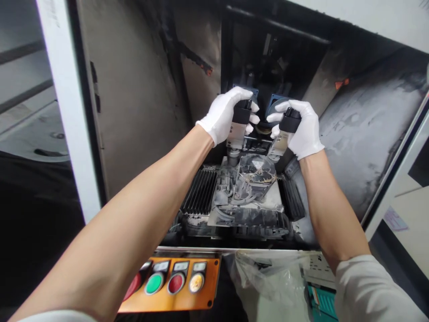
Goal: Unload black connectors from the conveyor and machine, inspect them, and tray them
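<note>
Soiled machine cabinet (134, 89). Above motor unit (257, 172): left black-topped block (236, 130) cupped by left hand (229, 112), right block (280, 141) by right hand (305, 127); firmness cannot be told. Apparently handling step; steady grip called for.

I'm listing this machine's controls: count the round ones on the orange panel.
4 in view, left to right: a red control, partly behind the left forearm; a green control; a second red control; and a yellow control. More may be hidden behind that forearm.

The left hand (222, 112) partly hides a black-topped metal block (237, 127), and the button labels (199, 267) are blurred
</note>
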The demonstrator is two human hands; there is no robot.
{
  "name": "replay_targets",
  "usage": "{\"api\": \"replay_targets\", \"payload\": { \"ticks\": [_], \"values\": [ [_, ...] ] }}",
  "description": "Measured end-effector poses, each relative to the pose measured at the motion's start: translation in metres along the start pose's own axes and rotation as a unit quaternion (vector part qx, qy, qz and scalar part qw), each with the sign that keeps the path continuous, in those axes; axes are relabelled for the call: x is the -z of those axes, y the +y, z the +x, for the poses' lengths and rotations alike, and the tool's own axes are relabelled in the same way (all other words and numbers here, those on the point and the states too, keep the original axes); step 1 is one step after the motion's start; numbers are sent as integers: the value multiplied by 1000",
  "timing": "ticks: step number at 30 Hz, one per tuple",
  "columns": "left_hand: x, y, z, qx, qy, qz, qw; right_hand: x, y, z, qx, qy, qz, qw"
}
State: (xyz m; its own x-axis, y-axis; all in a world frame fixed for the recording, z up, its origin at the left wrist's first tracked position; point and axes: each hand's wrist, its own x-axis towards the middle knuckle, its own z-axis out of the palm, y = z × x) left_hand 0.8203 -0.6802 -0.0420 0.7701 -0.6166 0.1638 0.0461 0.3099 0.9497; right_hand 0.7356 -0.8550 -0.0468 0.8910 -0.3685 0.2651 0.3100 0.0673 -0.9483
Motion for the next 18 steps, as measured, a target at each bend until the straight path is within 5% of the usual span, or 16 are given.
{"api": "replay_targets", "payload": {
  "ticks": [9, 18],
  "values": [
    [-1, -4, 2, -77, 7, -34, 996, 8, 7, 5, 78, -13, -82, 993],
    [6, -13, 10, -68, -14, -27, 997, 7, 14, 12, 46, -4, -71, 996]
  ]
}}
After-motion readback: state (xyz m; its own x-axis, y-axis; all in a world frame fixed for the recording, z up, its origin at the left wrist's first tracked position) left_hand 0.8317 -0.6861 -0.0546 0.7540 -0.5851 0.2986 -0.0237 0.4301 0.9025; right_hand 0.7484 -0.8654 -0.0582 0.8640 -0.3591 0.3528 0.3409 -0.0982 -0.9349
